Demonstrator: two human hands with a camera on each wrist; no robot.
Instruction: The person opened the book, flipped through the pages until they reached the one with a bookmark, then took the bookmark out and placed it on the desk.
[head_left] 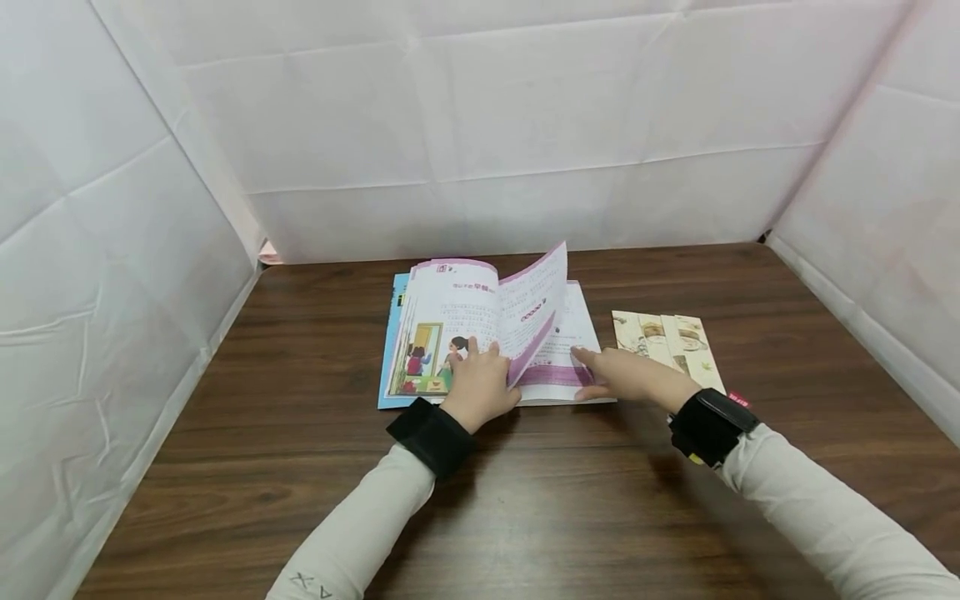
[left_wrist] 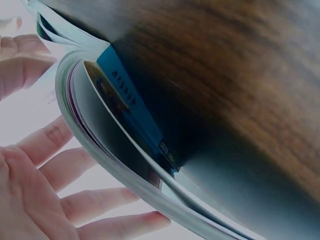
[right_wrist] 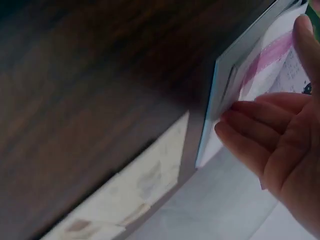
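The left hand lies flat on the book; the right hand, fingers straight, holds nothing. The raised page at 12 o'clock could crease if pressed.

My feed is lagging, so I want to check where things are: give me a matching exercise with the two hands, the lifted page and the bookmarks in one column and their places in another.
Things:
1. left hand
2. right hand
3. purple-edged paper page
4. pale illustrated card bookmarks

Places:
A. flat on the dark wooden table, right of the open picture book
B. on the book's left illustrated page
C. raised, arching over the book's middle
D. fingers stretched on the book's right page

Pairs: 1-B, 2-D, 3-C, 4-A
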